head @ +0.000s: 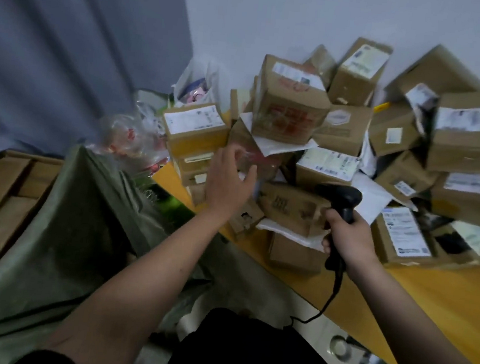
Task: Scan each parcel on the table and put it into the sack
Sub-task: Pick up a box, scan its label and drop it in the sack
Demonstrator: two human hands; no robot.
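Observation:
Several cardboard parcels with white labels are heaped on a wooden table [439, 298]. One carton with red print [289, 105] sits on top of the heap. My left hand [227, 181] reaches out over the table's left end with fingers spread, holding nothing, just short of a parcel wrapped in clear film [252, 154]. My right hand [349, 236] grips the handle of a black barcode scanner [342, 201], whose head points at the boxes. The green sack [66, 225] gapes at the lower left, beside the table.
Clear plastic bags [133, 139] with red contents lie between sack and table. Flat cardboard [6, 186] is stacked at the far left. The scanner cable [327, 303] hangs off the table's front edge. A grey curtain and a white wall stand behind.

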